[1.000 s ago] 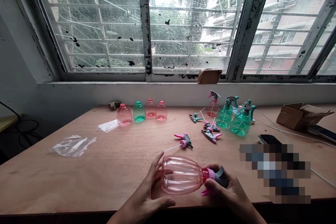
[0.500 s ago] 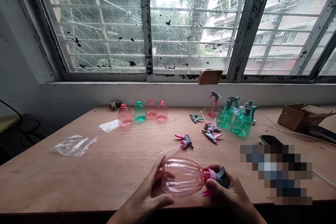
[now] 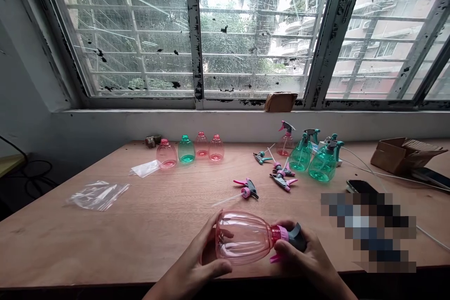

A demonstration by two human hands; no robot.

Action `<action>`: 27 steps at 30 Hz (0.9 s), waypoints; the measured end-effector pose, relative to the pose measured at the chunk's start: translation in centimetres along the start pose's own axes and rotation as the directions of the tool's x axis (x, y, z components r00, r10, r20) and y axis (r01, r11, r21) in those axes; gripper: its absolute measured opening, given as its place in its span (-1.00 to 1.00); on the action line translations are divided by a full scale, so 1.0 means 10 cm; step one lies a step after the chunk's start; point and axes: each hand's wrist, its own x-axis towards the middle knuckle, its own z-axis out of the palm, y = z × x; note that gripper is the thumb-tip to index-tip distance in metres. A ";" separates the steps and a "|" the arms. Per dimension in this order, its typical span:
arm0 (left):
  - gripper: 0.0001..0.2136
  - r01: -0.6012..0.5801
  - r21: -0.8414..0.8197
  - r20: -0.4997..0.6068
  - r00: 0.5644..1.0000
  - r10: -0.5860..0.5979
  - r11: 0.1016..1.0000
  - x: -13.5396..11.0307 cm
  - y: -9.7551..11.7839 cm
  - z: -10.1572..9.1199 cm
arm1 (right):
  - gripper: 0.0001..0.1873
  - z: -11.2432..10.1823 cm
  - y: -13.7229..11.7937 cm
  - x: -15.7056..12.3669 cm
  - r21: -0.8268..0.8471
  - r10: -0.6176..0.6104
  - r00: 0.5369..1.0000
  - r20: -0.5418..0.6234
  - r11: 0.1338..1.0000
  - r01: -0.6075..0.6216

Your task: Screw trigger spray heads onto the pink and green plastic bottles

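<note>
A clear pink spray bottle [image 3: 243, 237] lies on its side just above the near edge of the wooden table [image 3: 151, 229]. My left hand [image 3: 197, 262] cups its round body from below and behind, fingers wrapped round it. My right hand [image 3: 305, 260] grips the grey and pink trigger head [image 3: 293, 240] at the bottle's neck, fingers closed on it. A loose pink trigger head with a white dip tube [image 3: 242, 191] lies just beyond the bottle.
Several capless pink and green bottles [image 3: 186, 149] stand at the back left, finished sprayers [image 3: 311, 157] at the back right, loose trigger heads [image 3: 279, 176] between. Plastic bags [image 3: 98, 194] lie left. A phone [image 3: 360, 186], cables and a cardboard box [image 3: 404, 153] sit right.
The bottle has turned slightly in my hands and my left fingers shifted round its body. Everything on the table stayed put.
</note>
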 end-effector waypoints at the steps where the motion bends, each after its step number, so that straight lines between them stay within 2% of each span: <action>1: -0.14 -0.006 0.020 -0.004 1.000 0.006 1.000 0.00 0.01 0.00 | -0.61 0.00 0.00 0.00 0.006 -0.001 1.000 -0.003 1.000 0.001; 5: -0.12 -0.056 0.066 -0.012 0.998 0.057 0.996 0.01 -0.02 0.00 | -0.64 0.00 0.00 0.00 0.020 -0.001 1.000 0.007 1.000 0.001; 9: 0.02 -0.024 0.050 -0.001 1.000 0.024 0.998 0.00 -0.04 -0.01 | -0.62 0.00 -0.04 0.00 -0.010 -0.001 1.000 0.001 1.000 0.001; 12: -0.08 0.005 0.006 -0.004 1.000 -0.005 1.000 -0.01 -0.02 -0.01 | -0.59 0.01 -0.06 0.00 -0.016 0.004 1.000 -0.017 1.000 -0.004; 15: -0.15 -0.018 0.044 -0.028 0.999 0.019 0.999 0.00 0.00 0.00 | -0.59 0.01 -0.06 0.00 0.004 0.005 1.000 -0.020 1.000 -0.005; 19: -0.10 -0.065 0.050 -0.007 0.998 0.066 0.997 0.02 -0.02 0.01 | -0.63 0.00 -0.05 0.00 0.062 0.014 1.000 -0.006 0.998 -0.013; 22: -0.02 -0.038 -0.007 0.022 0.999 0.039 0.999 0.02 -0.02 0.01 | -0.65 0.00 -0.03 -0.01 0.083 0.018 1.000 -0.002 0.996 -0.018; 27: -0.22 -0.031 -0.005 0.008 0.999 0.031 1.000 -0.01 0.02 0.00 | -0.65 0.00 -0.03 -0.01 0.083 0.016 1.000 -0.011 0.996 -0.015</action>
